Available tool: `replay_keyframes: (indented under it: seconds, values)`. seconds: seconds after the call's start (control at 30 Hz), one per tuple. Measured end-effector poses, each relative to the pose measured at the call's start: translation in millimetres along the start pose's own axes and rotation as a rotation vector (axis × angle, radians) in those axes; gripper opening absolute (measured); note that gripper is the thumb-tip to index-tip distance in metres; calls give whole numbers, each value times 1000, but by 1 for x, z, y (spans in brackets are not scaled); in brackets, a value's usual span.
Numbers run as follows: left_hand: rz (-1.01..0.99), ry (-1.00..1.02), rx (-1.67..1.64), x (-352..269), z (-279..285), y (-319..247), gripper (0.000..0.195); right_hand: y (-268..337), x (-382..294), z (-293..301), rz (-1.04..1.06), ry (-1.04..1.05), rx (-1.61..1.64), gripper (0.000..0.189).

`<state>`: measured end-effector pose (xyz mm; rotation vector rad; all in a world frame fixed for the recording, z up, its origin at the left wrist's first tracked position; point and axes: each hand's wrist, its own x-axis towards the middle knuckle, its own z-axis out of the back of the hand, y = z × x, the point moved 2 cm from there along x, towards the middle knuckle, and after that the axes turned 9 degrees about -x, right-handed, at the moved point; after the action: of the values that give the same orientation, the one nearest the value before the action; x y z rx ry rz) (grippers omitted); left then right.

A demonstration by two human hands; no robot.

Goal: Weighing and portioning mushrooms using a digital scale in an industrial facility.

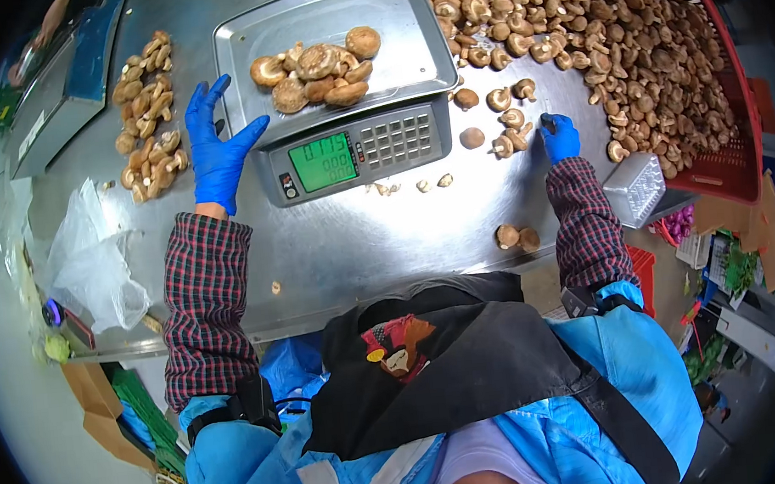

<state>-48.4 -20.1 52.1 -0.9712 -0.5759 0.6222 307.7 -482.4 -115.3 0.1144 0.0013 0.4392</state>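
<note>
My left hand (216,143), in a blue glove, is spread at the left edge of the metal pan (405,47) of a digital scale (379,149) and holds nothing. On the pan lies a small heap of shiitake mushrooms (316,61). The scale's green display (323,162) is lit and bears digits. My right hand (560,137), also gloved, is low over the table, its fingers bent and partly hidden; whether it holds anything is unclear. Just left of it are several loose shiitake (512,119). Two more mushrooms (517,237) rest near the table's front edge.
A red plastic crate (749,106) lies tipped at right, shiitake (662,59) spilling from it onto the steel table (332,247). By its mouth is a clear plastic tray (635,189). At left are grouped mushrooms (148,118), plastic bags (95,260), a boxy machine (64,97) and another person's arm (52,19).
</note>
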Motion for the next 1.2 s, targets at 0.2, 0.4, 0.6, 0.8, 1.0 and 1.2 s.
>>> replay_keyframes:
  seconds: [0.2, 0.4, 0.6, 0.8, 1.0, 1.2]
  values:
    - [-42, -134, -54, -16, 10, -15, 64, 13, 9, 21, -373, 52, 970, 34]
    - [3, -145, -122, -18, 11, 7, 61, 139, -2, 99, -144, 202, 1233, 33]
    - [23, -111, -137, -26, 1, 5, 61, 245, -11, 119, 92, 291, 1293, 34]
    - [-2, -90, -176, -16, -6, 5, 61, 325, -10, 103, 486, 59, 1039, 40]
    - [-25, -71, -164, -10, -9, 5, 58, 315, -4, 109, 404, 247, 1016, 53]
    - [24, -76, -164, -11, 1, 11, 61, 253, 14, 145, 257, 202, 1157, 43]
